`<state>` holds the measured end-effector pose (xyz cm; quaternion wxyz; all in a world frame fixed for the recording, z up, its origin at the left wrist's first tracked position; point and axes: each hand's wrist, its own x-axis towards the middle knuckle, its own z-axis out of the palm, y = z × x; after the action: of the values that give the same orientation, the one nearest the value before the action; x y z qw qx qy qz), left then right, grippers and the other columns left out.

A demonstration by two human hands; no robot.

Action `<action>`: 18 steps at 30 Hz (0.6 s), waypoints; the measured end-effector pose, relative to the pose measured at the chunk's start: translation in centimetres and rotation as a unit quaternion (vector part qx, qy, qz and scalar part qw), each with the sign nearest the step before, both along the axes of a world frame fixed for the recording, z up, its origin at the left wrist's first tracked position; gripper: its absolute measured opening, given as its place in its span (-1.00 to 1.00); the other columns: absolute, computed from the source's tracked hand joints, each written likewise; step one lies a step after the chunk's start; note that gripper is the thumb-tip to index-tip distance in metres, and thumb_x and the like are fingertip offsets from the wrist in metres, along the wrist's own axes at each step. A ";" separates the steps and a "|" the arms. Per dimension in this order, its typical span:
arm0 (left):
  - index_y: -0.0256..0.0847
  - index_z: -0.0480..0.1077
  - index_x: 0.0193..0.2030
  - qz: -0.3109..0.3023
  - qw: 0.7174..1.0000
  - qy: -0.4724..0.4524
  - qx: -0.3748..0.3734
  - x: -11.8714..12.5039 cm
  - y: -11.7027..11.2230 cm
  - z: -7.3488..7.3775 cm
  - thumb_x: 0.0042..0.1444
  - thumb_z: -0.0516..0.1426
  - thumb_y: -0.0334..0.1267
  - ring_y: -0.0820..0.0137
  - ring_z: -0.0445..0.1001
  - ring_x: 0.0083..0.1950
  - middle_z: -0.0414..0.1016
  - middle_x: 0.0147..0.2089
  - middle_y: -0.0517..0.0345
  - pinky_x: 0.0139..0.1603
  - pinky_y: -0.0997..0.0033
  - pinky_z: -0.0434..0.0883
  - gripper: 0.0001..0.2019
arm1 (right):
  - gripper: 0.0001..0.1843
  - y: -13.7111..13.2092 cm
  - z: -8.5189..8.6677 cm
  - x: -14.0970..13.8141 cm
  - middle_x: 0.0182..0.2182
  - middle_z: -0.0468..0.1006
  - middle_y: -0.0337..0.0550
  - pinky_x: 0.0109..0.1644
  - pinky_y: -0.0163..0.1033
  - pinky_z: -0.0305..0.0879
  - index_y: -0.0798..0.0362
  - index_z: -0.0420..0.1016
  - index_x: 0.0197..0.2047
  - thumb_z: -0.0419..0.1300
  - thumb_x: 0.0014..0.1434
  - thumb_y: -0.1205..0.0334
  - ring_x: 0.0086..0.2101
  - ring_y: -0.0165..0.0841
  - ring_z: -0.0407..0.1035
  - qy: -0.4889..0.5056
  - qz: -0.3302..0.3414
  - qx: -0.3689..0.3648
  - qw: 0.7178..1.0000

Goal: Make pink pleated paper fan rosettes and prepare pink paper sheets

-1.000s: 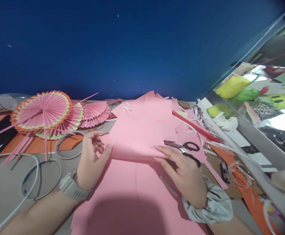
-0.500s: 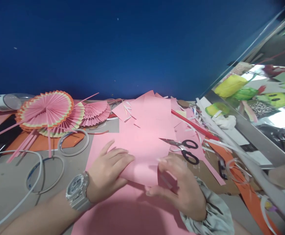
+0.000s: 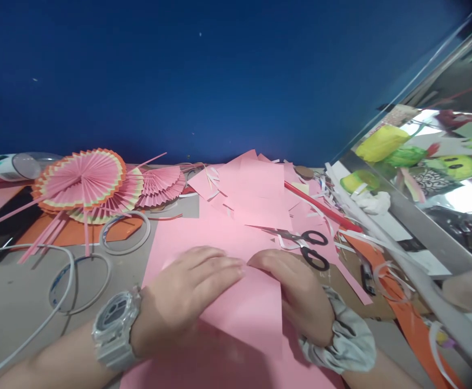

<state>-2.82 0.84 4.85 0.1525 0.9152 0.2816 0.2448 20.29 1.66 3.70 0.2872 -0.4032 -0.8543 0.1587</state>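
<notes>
Pink paper sheet [image 3: 248, 316] lies beneath both hands, fold running side to side. Left hand [image 3: 187, 292] and right hand [image 3: 296, 297] press it flat, fingertips meeting

Left hand [image 3: 187, 294] & right hand [image 3: 296, 294] press flat on pink paper sheet [image 3: 244, 324], bottom ctr; scissors [image 3: 305, 246] just right, paper fans [image 3: 82, 181] upper left.

— Big sheet of paper [image 3: 236, 313]?
— Pink, all plain.
— And the folded fans [image 3: 80, 178]?
— Pink too, with orange and yellow stripes round the edge.
— Card [image 3: 68, 237] under the fans?
— Orange.
— Scissors [image 3: 303, 241]?
— Black handles, shiny grey blades.
— Long stick [image 3: 321, 208]?
— Red.
— Wall [image 3: 220, 81] behind?
— Dark blue, tiny white specks.
— Watch [image 3: 112, 320] and scrunchie [image 3: 347, 337]?
— Both grey.
</notes>
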 end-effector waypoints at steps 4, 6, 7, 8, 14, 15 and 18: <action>-0.37 -0.14 0.33 -0.046 0.996 0.031 -0.065 0.6 -0.7 1.3 0.10 0.02 0.11 0.12 0.06 0.31 0.05 0.32 -0.17 0.31 0.10 0.04 -0.20 | -0.66 0.0 0.2 0.1 -0.29 0.53 -0.10 -0.17 -0.21 0.34 0.04 0.34 -0.19 -0.10 0.05 0.54 -0.23 -0.32 0.41 -0.005 0.030 0.101 0.994; -0.32 -0.08 0.31 0.004 0.999 0.035 -0.027 0.9 -1.2 1.4 0.11 0.04 0.06 0.14 0.16 0.27 0.15 0.28 -0.15 0.27 0.11 0.13 -0.26 | -0.67 -0.1 0.2 0.1 -0.30 0.53 -0.09 -0.20 -0.22 0.35 0.04 0.33 -0.17 -0.09 0.06 0.53 -0.26 -0.32 0.41 -0.003 0.051 0.090 0.995; -0.30 -0.02 0.29 0.031 0.999 0.036 -0.002 1.1 -1.4 1.3 0.10 0.07 0.03 0.14 0.22 0.23 0.23 0.24 -0.14 0.24 0.11 0.18 -0.30 | -0.69 -0.2 0.2 0.1 -0.32 0.53 -0.09 -0.23 -0.22 0.35 0.04 0.33 -0.17 -0.08 0.07 0.50 -0.29 -0.32 0.41 0.000 0.059 0.069 0.996; -0.28 0.03 0.27 0.054 0.998 0.036 0.018 1.2 -1.5 1.2 0.10 0.09 0.01 0.15 0.29 0.19 0.30 0.19 -0.11 0.21 0.13 0.23 -0.34 | -0.71 -0.3 0.2 0.0 -0.35 0.53 -0.11 -0.27 -0.23 0.34 0.03 0.33 -0.18 -0.07 0.09 0.47 -0.33 -0.32 0.41 0.003 0.064 0.047 0.997; -0.18 0.29 0.00 0.074 0.995 0.060 -0.020 1.6 -1.1 1.5 0.17 0.05 -0.08 0.34 0.52 -0.26 0.54 -0.16 0.12 -0.28 0.36 0.42 -0.68 | -0.73 -1.0 0.3 -0.1 -0.40 0.52 -0.21 -0.36 -0.29 0.31 -0.02 0.31 -0.11 0.00 0.10 0.35 -0.42 -0.37 0.41 0.059 0.002 -0.055 0.997; -0.17 0.31 -0.04 0.078 0.995 0.062 -0.033 1.5 -1.0 1.7 0.17 0.05 -0.07 0.36 0.51 -0.31 0.55 -0.21 0.15 -0.33 0.37 0.40 -0.70 | -0.72 -1.1 0.6 -0.1 -0.40 0.51 -0.22 -0.35 -0.30 0.32 -0.03 0.31 -0.08 0.02 0.12 0.31 -0.43 -0.38 0.41 0.078 -0.001 -0.108 0.991; -0.09 0.39 -0.23 0.099 0.985 0.039 -0.137 0.5 -0.8 2.6 0.13 0.08 -0.08 0.43 0.45 -0.46 0.51 -0.42 0.29 -0.46 0.46 0.33 -0.82 | -0.56 -1.5 2.0 0.1 -0.46 0.51 -0.20 -0.36 -0.30 0.35 0.00 0.33 -0.04 0.03 0.13 -0.10 -0.47 -0.36 0.42 0.144 0.068 -0.327 0.932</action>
<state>-2.31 0.03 7.44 0.2405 0.8622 0.4072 0.1814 20.35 0.18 5.67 0.2484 -0.3883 -0.7299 0.5047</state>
